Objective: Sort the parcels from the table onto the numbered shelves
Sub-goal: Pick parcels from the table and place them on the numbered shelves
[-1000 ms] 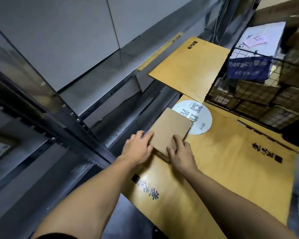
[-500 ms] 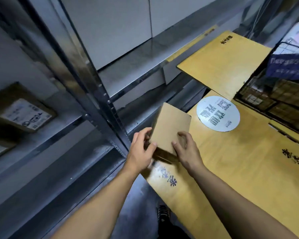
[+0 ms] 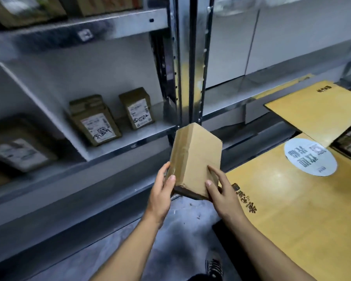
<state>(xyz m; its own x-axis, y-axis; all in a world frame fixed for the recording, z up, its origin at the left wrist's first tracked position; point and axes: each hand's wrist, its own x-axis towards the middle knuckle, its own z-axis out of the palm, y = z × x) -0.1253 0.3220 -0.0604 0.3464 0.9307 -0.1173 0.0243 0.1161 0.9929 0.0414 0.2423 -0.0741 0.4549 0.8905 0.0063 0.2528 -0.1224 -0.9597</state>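
Lifted off the table (image 3: 292,209) since the earlier frame, the parcel (image 3: 195,159) is now hanging at frame centre, tilted, in front of the steel upright. The left hand (image 3: 160,191) and right hand (image 3: 221,191) are gripping its near corners. Carrying is under way; the next move, I judge, is calling for a leftward swing onto the shelf (image 3: 120,136) at middle left.

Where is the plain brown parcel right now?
Head view, centre: the parcel is held between the left hand and right hand, left of the yellow table, in front of the metal shelf upright.
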